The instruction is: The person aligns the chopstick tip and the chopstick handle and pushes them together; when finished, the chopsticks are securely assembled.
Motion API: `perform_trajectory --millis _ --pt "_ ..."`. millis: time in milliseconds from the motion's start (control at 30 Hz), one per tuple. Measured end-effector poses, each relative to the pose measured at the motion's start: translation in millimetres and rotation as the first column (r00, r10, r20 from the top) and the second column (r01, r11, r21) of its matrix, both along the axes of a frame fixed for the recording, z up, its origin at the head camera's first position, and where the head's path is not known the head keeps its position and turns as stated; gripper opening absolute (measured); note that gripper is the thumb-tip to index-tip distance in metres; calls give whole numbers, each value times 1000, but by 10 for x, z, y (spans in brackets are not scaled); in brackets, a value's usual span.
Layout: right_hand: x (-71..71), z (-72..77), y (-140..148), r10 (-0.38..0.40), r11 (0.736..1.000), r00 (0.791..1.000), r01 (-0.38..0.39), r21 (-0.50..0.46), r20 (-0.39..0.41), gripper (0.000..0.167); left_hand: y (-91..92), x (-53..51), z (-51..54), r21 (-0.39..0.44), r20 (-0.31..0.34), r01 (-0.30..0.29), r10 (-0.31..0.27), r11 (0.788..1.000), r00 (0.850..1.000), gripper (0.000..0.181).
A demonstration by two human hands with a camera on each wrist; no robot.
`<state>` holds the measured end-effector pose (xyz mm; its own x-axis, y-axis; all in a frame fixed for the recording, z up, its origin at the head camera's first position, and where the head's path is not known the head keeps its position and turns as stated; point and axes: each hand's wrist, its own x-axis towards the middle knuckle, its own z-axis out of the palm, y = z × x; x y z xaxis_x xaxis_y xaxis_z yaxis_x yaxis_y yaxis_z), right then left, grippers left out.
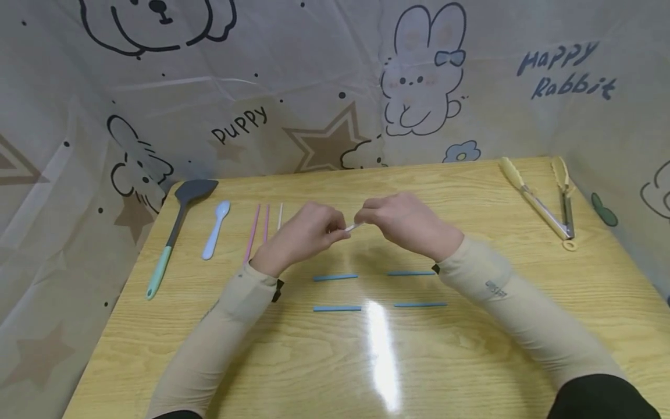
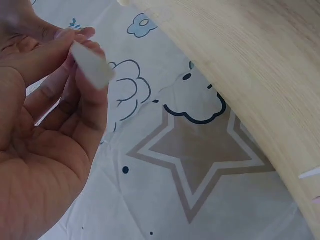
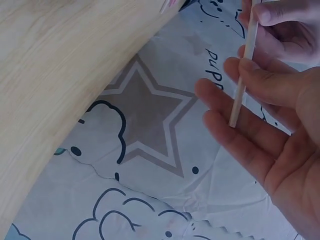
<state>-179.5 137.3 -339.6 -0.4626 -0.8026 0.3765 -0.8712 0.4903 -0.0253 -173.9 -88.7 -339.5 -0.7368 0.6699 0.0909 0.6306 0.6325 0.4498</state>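
A thin white stick point(image 1: 355, 226) is held above the table between both hands. The left hand point(image 1: 309, 233) pinches one end between thumb and fingers; in the left wrist view the stick's near end point(image 2: 94, 67) juts from the left hand point(image 2: 55, 110). The right hand point(image 1: 405, 224) pinches the other part. In the right wrist view the stick point(image 3: 238, 102) lies between the thumb and fingers of the right hand point(image 3: 270, 115), with its lower end against the other fingers. Below the hands, several blue sticks point(image 1: 335, 277) lie in two rows on the table.
Left on the table point(image 1: 235, 361) are a spatula point(image 1: 178, 224), a light blue spoon point(image 1: 213, 235), two pink sticks point(image 1: 253, 233) and a white stick point(image 1: 280, 215). Tongs point(image 1: 544, 212) lie at the back right. A patterned cloth point(image 1: 324, 75) hangs behind.
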Motion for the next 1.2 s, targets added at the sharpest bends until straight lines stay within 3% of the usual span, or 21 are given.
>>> perform_trajectory --millis 133,267,367,567,633,933,1100,1200 --pt "-4 -14 -32 -9 1000 1000 9 -18 -7 32 -34 -23 -7 1 58 -42 42 999 997 10" --pt "-14 -6 -31 -25 998 999 22 -65 -41 47 -120 -125 -48 -7 134 -148 147 989 980 14" --pt "-6 14 -9 -30 997 999 27 -79 -43 49 -225 -233 -116 -7 209 -242 238 970 949 17" --pt "31 -28 55 -33 999 999 33 -1 15 36 -425 -383 -274 -62 321 -401 398 914 859 19" --pt "48 -54 69 -36 999 999 36 23 34 35 -465 -414 -323 -91 326 -425 430 901 842 21" --pt "112 -95 104 -87 993 987 75 90 133 32 -518 -486 -442 -161 322 -491 515 856 794 21" --pt "125 -92 121 -104 991 982 89 102 156 34 -552 -497 -487 -188 318 -514 547 837 774 21" --pt "137 -91 128 -109 991 979 93 101 171 34 -575 -496 -510 -209 307 -516 557 830 772 22"
